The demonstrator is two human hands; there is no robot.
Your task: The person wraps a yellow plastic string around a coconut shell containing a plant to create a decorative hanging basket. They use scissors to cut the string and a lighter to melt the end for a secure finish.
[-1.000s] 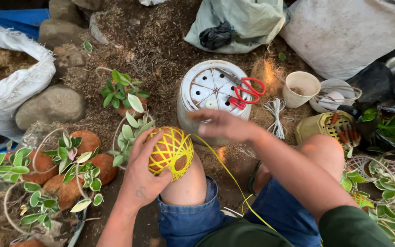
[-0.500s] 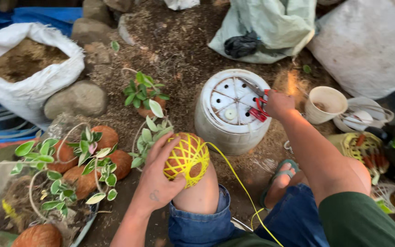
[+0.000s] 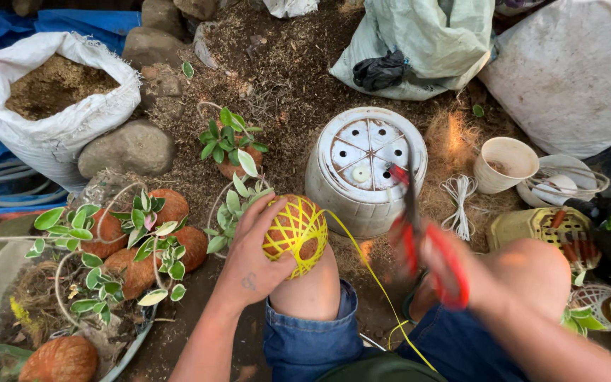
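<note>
Resting on the left knee, a brown ball (image 3: 295, 235) wrapped in yellow string (image 3: 369, 272) sits in the left hand (image 3: 256, 258), fingers curled around it. The right hand (image 3: 461, 272), blurry, is closed on red scissors (image 3: 419, 237). Behind them stands an upside-down white pot (image 3: 365, 170), and farther back a sack of soil (image 3: 54, 99).

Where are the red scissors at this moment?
In the head view, the red scissors are in the right hand, blurred, right of centre, between the upturned white pot and the right knee.
</note>
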